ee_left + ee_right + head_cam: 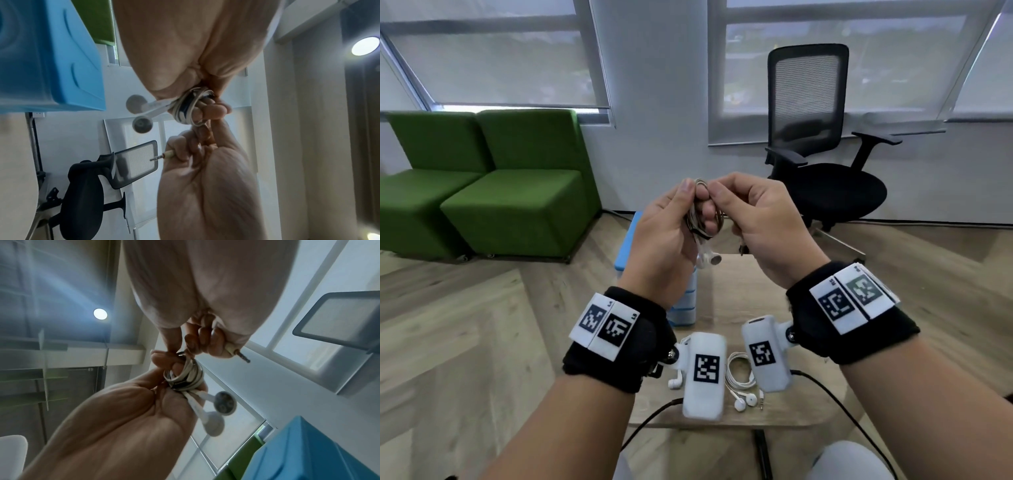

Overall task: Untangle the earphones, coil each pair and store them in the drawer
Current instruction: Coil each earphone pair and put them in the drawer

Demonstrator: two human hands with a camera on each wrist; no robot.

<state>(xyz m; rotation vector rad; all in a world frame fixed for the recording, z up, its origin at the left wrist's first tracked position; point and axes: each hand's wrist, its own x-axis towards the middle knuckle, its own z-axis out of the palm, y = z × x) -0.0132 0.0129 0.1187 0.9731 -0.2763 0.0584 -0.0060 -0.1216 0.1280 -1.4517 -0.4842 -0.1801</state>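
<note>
Left hand fingers curl round the coiled earphones, earbuds hanging below; right hand, touching alongside, pinches the free plug end for tucking.

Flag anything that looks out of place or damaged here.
Nothing looks damaged. The left hand holds a wound earphone coil while the right hand grips its plug end. Another pair of earphones lies on the small table, not yet stored.
</note>
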